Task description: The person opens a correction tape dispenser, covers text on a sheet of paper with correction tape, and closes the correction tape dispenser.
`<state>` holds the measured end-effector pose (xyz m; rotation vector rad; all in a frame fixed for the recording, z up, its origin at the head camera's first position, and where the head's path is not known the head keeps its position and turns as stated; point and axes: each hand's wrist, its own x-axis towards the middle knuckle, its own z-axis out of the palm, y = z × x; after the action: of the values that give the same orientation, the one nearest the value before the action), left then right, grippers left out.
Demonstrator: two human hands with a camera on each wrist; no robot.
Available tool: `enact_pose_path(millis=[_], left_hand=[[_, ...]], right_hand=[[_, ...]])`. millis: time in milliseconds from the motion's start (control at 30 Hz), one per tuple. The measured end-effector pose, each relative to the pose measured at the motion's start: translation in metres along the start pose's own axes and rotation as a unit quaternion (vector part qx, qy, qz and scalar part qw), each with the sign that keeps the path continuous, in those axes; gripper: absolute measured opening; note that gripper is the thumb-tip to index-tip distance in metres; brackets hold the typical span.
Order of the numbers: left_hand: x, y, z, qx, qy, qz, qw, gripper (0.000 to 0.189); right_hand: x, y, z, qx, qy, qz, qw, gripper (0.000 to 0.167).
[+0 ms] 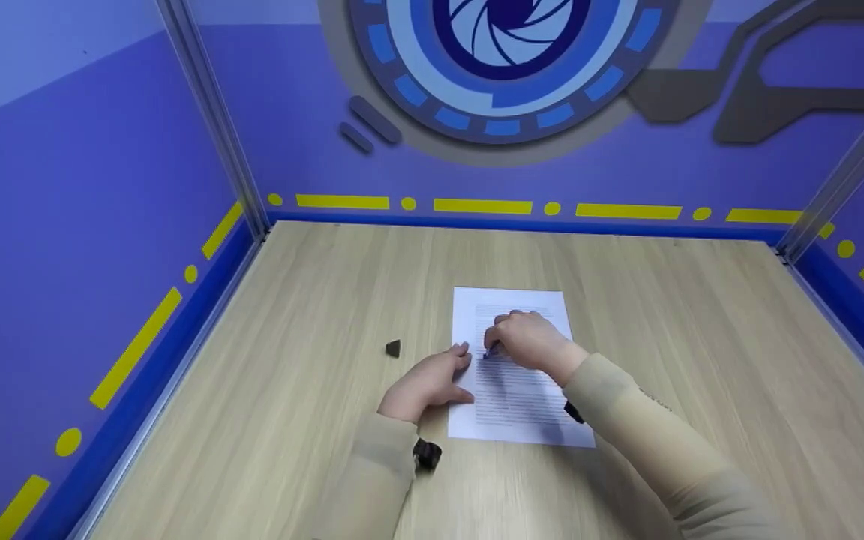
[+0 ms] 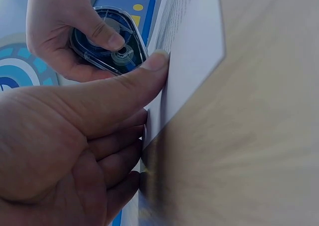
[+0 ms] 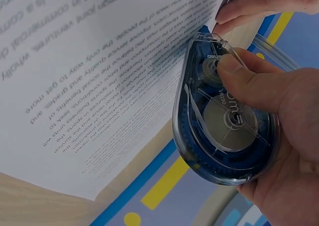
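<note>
Nearest, two pale sleeves reach in over the wooden table, a black device at the left cuff; the right forearm crosses the right edge of the printed sheet. The left hand covers part of the sheet's left margin, thumb and fingers parted and touching the paper, while the right hand blocks several text lines in the sheet's far half. A small dark piece lies left of the sheet, well apart from it. At the far side stand a purple wall with yellow dashes along its foot and a large round emblem, and metal posts in both corners. The correction tape is in the right hand's grip, pinched with the thumb on one face, its body lying in the hand and its narrow tip pointing down to the text near the left margin; whether the tip presses the paper cannot be told. The head view shows only a bit of blue under the fingers, whereas the right wrist view shows the clear case, the blue wheel and the pale reel inside. The left wrist view alone shows the left thumb's tip close up, at the sheet.
</note>
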<state>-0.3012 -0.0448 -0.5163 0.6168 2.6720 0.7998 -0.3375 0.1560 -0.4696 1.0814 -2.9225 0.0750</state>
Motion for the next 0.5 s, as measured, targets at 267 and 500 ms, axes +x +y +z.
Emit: enact_pose_path(millis=[267, 500], left_hand=[[-0.0003, 0.0009, -0.0001, -0.005, 0.0, -0.008, 1.0, 0.074], [-0.0012, 0.0018, -0.0005, -0.012, -0.001, -0.011, 0.9999, 0.073]], right_hand=[[-0.0002, 0.0022, -0.0007, 0.011, -0.008, 0.006, 0.9999, 0.016], [-0.0022, 0.0037, -0.001, 0.014, -0.001, 0.004, 0.9999, 0.017]])
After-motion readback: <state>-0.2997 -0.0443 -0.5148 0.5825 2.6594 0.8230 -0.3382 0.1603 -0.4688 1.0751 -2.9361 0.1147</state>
